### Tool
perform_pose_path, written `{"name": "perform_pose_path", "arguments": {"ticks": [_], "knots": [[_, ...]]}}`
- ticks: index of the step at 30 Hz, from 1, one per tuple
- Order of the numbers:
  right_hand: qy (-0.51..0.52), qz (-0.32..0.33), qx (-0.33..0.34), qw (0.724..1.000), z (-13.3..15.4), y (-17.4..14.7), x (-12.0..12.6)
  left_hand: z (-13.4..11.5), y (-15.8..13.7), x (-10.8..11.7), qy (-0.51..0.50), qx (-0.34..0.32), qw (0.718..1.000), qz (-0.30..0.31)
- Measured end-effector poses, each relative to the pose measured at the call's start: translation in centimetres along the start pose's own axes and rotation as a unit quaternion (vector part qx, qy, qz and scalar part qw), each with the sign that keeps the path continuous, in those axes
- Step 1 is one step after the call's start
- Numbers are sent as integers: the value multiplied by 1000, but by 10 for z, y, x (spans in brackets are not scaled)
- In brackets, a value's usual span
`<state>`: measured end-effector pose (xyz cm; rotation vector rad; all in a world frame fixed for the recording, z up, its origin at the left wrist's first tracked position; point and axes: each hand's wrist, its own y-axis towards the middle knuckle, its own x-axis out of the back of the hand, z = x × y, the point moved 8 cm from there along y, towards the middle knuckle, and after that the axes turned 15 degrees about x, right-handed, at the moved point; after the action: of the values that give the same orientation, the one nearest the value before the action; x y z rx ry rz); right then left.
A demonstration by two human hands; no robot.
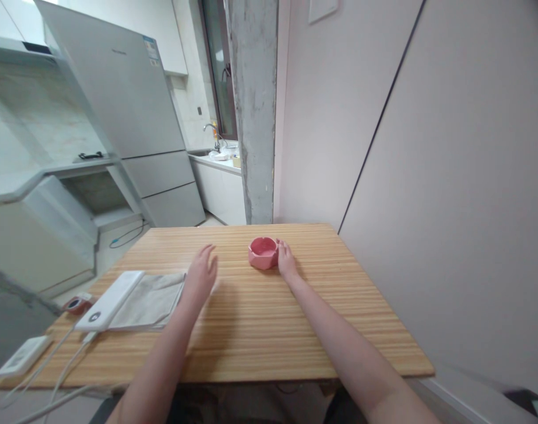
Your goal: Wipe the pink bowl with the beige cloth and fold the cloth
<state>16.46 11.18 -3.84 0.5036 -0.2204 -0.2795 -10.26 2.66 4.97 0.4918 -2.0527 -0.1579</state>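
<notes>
A wooden tabletop (260, 330) with fine lengthwise stripes fills the lower middle of the view, its far edge meeting a pale wall and a grey concrete pillar (253, 106). Beyond its far left corner stands a tall silver refrigerator (132, 112), and further back a counter with a tap (212, 134).

Near the left edge of the tabletop lies a folded grey cloth (152, 299), flat, with a long white power bank (110, 300) resting along its left side. White cables (61, 359) run from the power bank's near end toward the near left corner. A small white device (22, 355) lies at that corner, and a small reddish round item (77, 303) sits at the left edge, too small to identify.

The left hand (201, 277) is held over the tabletop just right of the cloth, palm down, fingers stretched forward and loosely together, holding nothing; whether it touches the wood cannot be told.

The right hand (286, 260) lies toward the far edge, fingers slightly curled, its fingertips against the right side of a pink ashtray (263, 252) without closing around it.

The pink ashtray stands upright on the tabletop, close to the middle of the far edge, well apart from the cloth.
</notes>
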Motion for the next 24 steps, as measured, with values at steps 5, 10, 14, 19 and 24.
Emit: {"name": "perform_pose_path", "arguments": {"ticks": [5, 10, 14, 19, 24], "knots": [[-5, 6, 10, 1000, 3, -1, -3, 120, -12, 45, 251, 175, 951, 48], [-8, 19, 30, 999, 7, -1, -4, 110, -15, 15, 247, 123, 959, 69], [-13, 12, 19, 1000, 3, -1, -1, 52, -20, -21, 117, -16, 983, 138], [-24, 11, 14, 1000, 2, 1, 2, 62, -12, -12, 171, 85, 979, 68], [-52, 10, 149, 987, 57, -2, 10, 55, -12, -20, 168, 97, 964, 179]]}}
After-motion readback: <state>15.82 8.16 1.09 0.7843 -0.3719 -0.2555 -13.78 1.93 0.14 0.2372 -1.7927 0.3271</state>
